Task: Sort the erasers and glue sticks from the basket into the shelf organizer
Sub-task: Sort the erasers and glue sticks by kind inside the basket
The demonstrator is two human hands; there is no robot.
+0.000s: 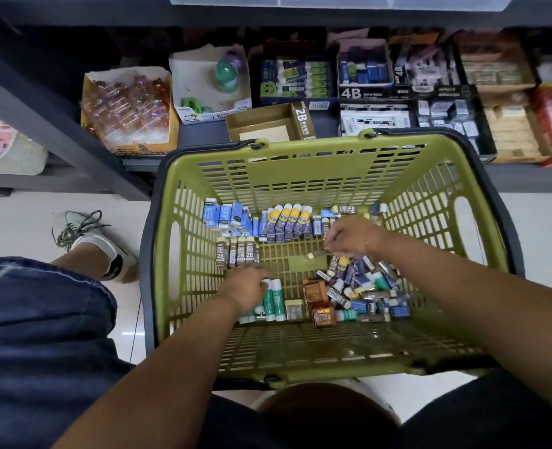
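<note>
Your L hand (245, 288) is near-left in the basket (300, 176), fingers curled over the green glue sticks (274, 301). Mid-basket, your R hand (354, 236) pinches a brown eraser (317, 253), just above the mixed pile (365, 293) near-right. Shelf boxes (365, 92) sit far, behind the basket.

A pale glossy floor (15, 222) reflects light beneath a dark grey shelf unit (60, 134).

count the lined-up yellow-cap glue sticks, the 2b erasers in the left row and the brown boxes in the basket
yellow-cap glue sticks: 4
2b erasers: 4
brown boxes: 2
total: 10
</note>
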